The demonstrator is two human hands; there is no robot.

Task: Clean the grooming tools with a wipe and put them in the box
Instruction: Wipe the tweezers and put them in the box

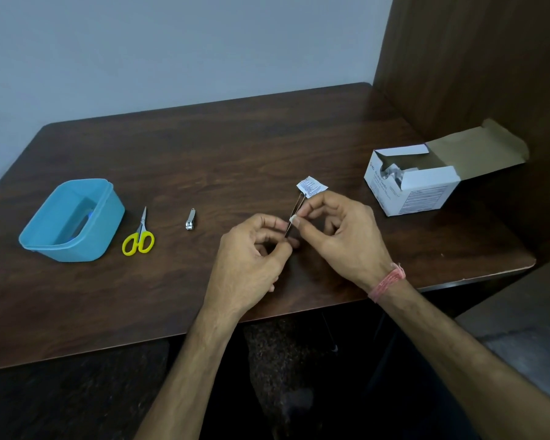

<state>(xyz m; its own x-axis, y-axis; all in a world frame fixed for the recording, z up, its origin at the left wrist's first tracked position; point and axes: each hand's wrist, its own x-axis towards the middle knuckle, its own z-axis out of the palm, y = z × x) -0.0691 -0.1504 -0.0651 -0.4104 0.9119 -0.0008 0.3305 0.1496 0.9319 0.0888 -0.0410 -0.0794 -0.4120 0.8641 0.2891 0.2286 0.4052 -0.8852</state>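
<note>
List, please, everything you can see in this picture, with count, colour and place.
plastic box: one, blue, open, table's left.
scissors: one pair, yellow handles, right of the box.
nail clipper: one, silver, right of the scissors.
tweezers: one, dark metal, held between both hands.
wipe: one, white, pinched on the tweezers.
sachet: one, white, printed, behind the right hand.
carton: one, white, open, table's right.
table: one, dark brown.
left hand: holds the tweezers' lower end.
right hand: pinches the wipe; pink wrist thread.
</note>
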